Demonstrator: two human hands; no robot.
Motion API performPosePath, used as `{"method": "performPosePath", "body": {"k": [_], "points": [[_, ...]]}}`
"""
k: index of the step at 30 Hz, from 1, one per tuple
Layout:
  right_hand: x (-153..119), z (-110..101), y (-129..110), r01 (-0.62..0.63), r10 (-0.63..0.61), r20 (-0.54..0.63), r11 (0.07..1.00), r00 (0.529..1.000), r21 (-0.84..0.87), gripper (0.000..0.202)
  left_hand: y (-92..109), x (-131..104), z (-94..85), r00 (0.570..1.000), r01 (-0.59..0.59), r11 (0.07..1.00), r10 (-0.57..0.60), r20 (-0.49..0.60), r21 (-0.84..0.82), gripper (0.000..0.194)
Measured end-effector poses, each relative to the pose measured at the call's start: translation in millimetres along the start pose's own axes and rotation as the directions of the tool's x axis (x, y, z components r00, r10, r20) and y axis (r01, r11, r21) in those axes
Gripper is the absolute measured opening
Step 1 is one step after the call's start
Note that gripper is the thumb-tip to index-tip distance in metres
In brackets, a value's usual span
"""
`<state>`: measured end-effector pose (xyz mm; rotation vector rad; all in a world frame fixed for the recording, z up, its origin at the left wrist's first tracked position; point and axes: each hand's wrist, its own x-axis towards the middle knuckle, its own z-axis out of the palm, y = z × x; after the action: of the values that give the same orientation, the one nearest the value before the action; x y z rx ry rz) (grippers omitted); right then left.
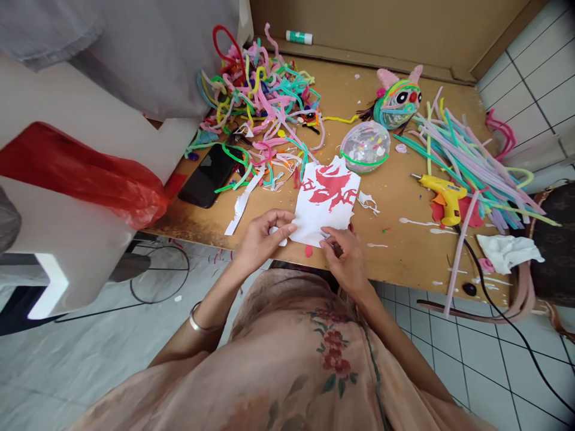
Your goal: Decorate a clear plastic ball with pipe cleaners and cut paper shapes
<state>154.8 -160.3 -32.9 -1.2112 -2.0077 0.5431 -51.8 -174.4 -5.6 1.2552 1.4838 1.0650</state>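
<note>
And there was the paper (pixel 324 206), on or just above the tabletop (pixel 395 197), right between the two hands, red print (pixel 333 185) face up, top edge ragged! This called for a light touch, I reckoned: fingers on the blank lower part, print left alone, the sheet level so that the jagged border wouldn't crease or rip. One hand to steady, the other for fine work; that looked the sound way. The loose scrap (pixel 282 240) under the left hand, just beside the paper, was worth watching, as it could snag. So was the red bit (pixel 308 251) just below the paper.

Now the pose! The left hand (pixel 267 236) came in at the paper's left edge, thumb and forefinger pinching the lower corner, other fingers curled, bangle (pixel 196 318) on the wrist. The right hand (pixel 345 254) sat at the paper's lower right, forefinger and thumb drawn close at the bottom edge, the rest folded in; whether they gripped the paper or something small, I couldn't tell. Both forearms angled inward towards the paper, wrists low, a neat, balanced stance!
</note>
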Motion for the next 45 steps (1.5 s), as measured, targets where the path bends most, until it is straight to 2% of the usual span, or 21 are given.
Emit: {"method": "performPosePath", "body": {"k": [4, 8, 11, 13, 17, 22, 27, 32, 35, 39, 42, 45], "points": [[-1, 1, 1, -0.045, 0.046, -0.011, 0.998, 0.999, 0.037, 0.016, 1, -11, 1.5, 0.996, 0.081, 0.95, -0.067, 0.056, -0.3, 0.044], [0, 3, 0, -0.052, 0.052, -0.013, 0.998, 0.999, 0.03, 0.015, 1, -16, 11.7, 0.982, 0.181, 0.832, -0.124, 0.142, -0.525, 0.044], [1, 3, -1, -0.029, 0.029, -0.021, 1.0, 0.999, 0.005, 0.016, 3, -18, 15.8, 0.965, 0.261, 0.73, -0.18, 0.191, -0.631, 0.038], [1, 3, -1, -0.022, 0.022, -0.024, 1.0, 0.999, -0.016, 0.017, 4, -19, 15.4, 0.958, 0.287, 0.701, -0.196, 0.21, -0.653, 0.036], [3, 2, -3, -0.032, 0.031, -0.029, 0.999, 0.999, -0.04, 0.019, 7, -26, 14.2, 0.969, 0.244, 0.732, -0.16, 0.188, -0.637, 0.044], [3, 3, -3, -0.017, 0.015, -0.039, 0.999, 0.999, -0.046, 0.019, 2, -32, 22.5, 0.994, 0.11, 0.843, -0.104, 0.041, -0.527, 0.036], [2, 3, -3, -0.032, 0.031, -0.035, 0.998, 0.999, -0.046, 0.019, 2, -34, 33.5, 0.999, 0.039, 0.852, -0.045, 0.002, -0.523, 0.037], [2, 4, -2, -0.05, 0.049, -0.039, 0.998, 0.998, -0.034, 0.017, 5, -30, 46.0, 0.996, -0.048, 0.86, 0.08, 0.042, -0.508, 0.021], [1, 3, -1, -0.073, 0.074, -0.033, 0.997, 0.997, 0.019, 0.012, 0, -21, 51.0, 0.997, -0.053, 0.887, 0.069, 0.018, -0.46, 0.021], [-1, -3, 0, -0.073, 0.075, -0.007, 0.991, 0.997, 0.111, 0.027, -8, -6, 49.6, 0.998, -0.01, 0.907, -0.017, -0.061, -0.421, 0.036], [-2, -6, 0, -0.033, 0.031, 0.018, 0.994, 0.999, 0.106, 0.028, -9, -2, 46.5, 0.999, 0.016, 0.925, -0.026, -0.021, -0.379, 0.038], [-1, -5, -2, 0.02, -0.02, 0.025, 1.0, 0.999, 0.022, 0.023, -7, -4, 45.3, 1.0, 0.014, 0.938, -0.015, 0.0, -0.346, 0.035]]}}
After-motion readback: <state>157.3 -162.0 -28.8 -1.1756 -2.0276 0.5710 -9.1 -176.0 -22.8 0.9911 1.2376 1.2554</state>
